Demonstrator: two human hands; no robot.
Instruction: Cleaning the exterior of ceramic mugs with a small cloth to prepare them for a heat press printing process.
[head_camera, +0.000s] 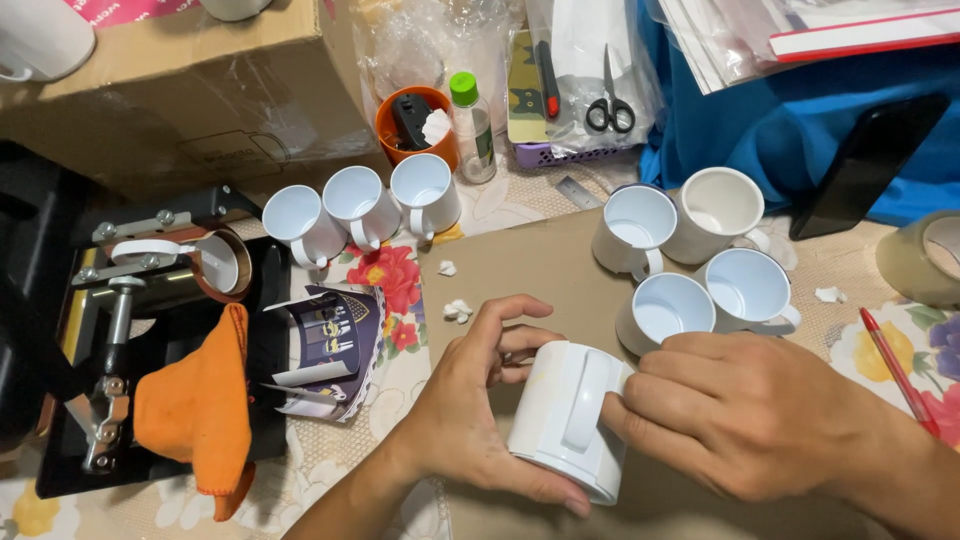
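A white mug (560, 415) lies on its side over a brown cardboard sheet (530, 265), handle facing up. My left hand (470, 400) cups the mug from its left, thumb under the rim and fingers curled over the top. My right hand (750, 410) presses against the mug's right side with the fingertips touching its wall beside the handle. Both hands hold this one mug between them.
Several white mugs (690, 260) stand behind my hands, three more (360, 205) further left. A black mug press (150, 290) with an orange cloth (200, 400) and printed paper strips (325, 345) lies left. Scissors (610, 105), a phone (865, 160), a tape roll (920, 260) and a red pen (895, 365) lie nearby.
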